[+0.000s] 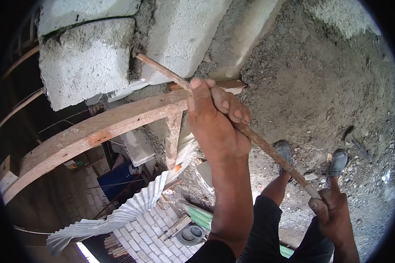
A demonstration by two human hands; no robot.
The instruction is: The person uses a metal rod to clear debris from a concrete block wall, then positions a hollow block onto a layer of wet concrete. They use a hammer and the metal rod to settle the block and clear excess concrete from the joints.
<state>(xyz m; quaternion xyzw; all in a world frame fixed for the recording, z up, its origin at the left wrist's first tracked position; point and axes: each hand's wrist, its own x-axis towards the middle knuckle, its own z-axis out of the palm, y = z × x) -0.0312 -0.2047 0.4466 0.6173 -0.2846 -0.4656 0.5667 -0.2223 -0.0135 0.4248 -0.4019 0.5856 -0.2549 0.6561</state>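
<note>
A long rusty steel rod [274, 154] runs slantwise across the head view. My left hand [219, 116] is wrapped around its upper part, thumb lying along the rod toward the tip. Lower right, my right hand [333, 210] grips the paler lower end with curled fingers. The rod's far tip overlaps the dark mortar joint at the right edge of a grey concrete block [87, 61]. Just behind my left wrist is a wooden beam [105, 125].
Corrugated metal sheet [114, 221] hangs below the beam, above a paved area [149, 232] with a blue barrel [118, 179] and a dark round tub [191, 234]. A hammer-like tool [357, 144] lies on the rubble ground [338, 96] near my shoes.
</note>
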